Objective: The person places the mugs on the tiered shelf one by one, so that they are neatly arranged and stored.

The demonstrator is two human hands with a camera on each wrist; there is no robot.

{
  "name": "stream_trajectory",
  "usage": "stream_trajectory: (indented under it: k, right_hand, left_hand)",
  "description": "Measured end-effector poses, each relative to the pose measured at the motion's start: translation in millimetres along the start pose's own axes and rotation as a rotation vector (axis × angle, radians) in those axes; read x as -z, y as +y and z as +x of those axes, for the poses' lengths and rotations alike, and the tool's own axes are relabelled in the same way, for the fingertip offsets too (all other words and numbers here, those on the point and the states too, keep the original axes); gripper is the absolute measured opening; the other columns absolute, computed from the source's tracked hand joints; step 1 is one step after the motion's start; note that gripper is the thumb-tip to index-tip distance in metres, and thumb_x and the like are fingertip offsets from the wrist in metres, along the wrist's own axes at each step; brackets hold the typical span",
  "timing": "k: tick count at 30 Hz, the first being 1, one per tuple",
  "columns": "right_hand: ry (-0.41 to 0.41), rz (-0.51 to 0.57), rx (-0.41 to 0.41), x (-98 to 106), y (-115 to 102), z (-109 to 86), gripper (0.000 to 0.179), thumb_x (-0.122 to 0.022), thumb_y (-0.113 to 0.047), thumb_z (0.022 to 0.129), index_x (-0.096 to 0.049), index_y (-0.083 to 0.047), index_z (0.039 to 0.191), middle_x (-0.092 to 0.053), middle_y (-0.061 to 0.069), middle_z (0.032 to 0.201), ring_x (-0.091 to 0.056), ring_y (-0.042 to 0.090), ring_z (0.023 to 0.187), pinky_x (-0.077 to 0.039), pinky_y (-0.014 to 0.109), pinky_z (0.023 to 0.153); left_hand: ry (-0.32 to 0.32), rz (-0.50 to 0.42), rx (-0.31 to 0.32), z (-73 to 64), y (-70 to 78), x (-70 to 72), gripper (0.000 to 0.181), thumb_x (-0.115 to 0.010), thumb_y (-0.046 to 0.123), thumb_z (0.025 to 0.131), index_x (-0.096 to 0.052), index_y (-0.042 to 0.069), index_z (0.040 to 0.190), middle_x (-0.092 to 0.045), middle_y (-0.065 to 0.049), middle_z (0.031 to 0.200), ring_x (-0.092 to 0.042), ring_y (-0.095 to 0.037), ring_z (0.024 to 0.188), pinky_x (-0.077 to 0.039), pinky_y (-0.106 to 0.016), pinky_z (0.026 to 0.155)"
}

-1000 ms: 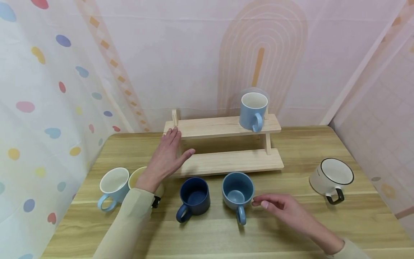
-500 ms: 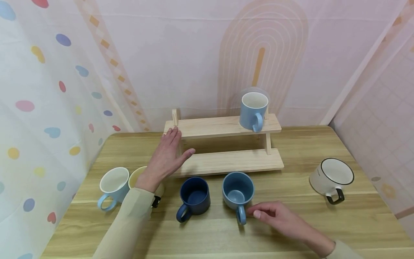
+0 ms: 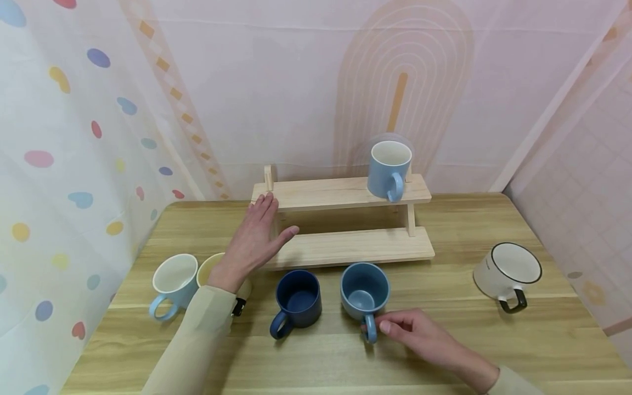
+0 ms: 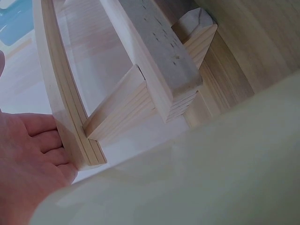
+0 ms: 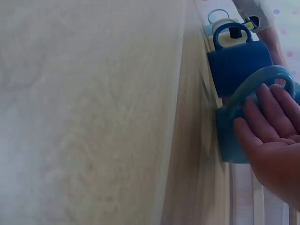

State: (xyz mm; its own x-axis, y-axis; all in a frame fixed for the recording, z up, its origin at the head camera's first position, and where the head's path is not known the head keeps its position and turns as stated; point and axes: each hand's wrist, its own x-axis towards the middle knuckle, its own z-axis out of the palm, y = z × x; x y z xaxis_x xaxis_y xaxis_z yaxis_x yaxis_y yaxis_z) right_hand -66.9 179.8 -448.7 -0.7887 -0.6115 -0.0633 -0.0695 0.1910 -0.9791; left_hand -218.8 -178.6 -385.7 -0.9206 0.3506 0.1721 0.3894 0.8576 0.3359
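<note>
My right hand [image 3: 419, 334] is at the handle of a grey-blue mug [image 3: 365, 288], its fingers passing through the loop and the thumb close on the near side. The mug stands upright on the table, in front of the shelf. In the right wrist view the fingers [image 5: 265, 115] overlap the handle. My left hand [image 3: 252, 238] lies with straight fingers against the left end of a two-tier wooden shelf [image 3: 321, 193]; the left wrist view shows the palm beside the upper board [image 4: 70, 108]. A dark blue mug [image 3: 298, 302] stands left of the grey-blue one.
On the upper board sits a light blue mug [image 3: 387, 173]. A white mug with a black handle [image 3: 503, 271] stands at right. At left are another light blue mug [image 3: 182, 285] and a yellow mug [image 3: 204, 269], partly hidden by my left arm. Curtains hang behind.
My right hand has moved left and slightly down from beside the grey-blue mug, and its fingers have entered the handle. The left hand and the mugs have stayed in place.
</note>
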Motion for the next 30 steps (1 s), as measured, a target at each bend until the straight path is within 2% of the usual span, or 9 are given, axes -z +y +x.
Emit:
stream_trajectory:
  k: [7, 24, 27, 30]
  right_hand:
    - [-0.027, 0.059, 0.006, -5, 0, 4.4, 0.033, -0.045, -0.017, 0.112, -0.071, -0.006, 0.130, -0.072, 0.010, 0.129, -0.060, 0.009, 0.128, -0.040, 0.018, 0.107]
    - [-0.012, 0.100, 0.010, -21, 2, 12.7, 0.033, -0.046, -0.018, 0.112, -0.073, -0.002, 0.124, -0.075, 0.009, 0.122, -0.061, 0.007, 0.120, -0.047, 0.021, 0.099]
    - [-0.009, 0.114, 0.022, -23, 1, 13.3, 0.034, -0.045, -0.018, 0.113, -0.073, 0.000, 0.119, -0.076, 0.010, 0.118, -0.063, 0.009, 0.120, -0.047, 0.020, 0.101]
    - [0.003, 0.093, 0.028, -26, -1, 12.4, 0.035, -0.043, -0.017, 0.113, -0.074, 0.000, 0.112, -0.077, 0.009, 0.114, -0.064, 0.017, 0.124, -0.044, 0.018, 0.104]
  left_hand:
    - [-0.004, 0.002, -0.003, 0.4, 1.4, 1.4, 0.094, -0.051, 0.063, 0.102, -0.027, -0.007, 0.160, -0.017, -0.023, 0.170, -0.008, -0.036, 0.159, -0.005, -0.047, 0.129]
    - [-0.009, -0.001, -0.001, -0.8, 1.6, 1.4, 0.094, -0.052, 0.062, 0.102, -0.026, -0.007, 0.160, -0.016, -0.023, 0.170, -0.007, -0.036, 0.159, -0.004, -0.047, 0.129]
    - [-0.012, -0.002, 0.000, -0.8, 2.0, 1.9, 0.094, -0.052, 0.062, 0.102, -0.025, -0.007, 0.160, -0.016, -0.023, 0.170, -0.007, -0.036, 0.159, -0.004, -0.047, 0.129]
    - [-0.011, 0.001, -0.002, -0.5, 1.8, 2.1, 0.094, -0.052, 0.062, 0.102, -0.025, -0.007, 0.160, -0.016, -0.023, 0.170, -0.007, -0.036, 0.159, -0.004, -0.047, 0.128]
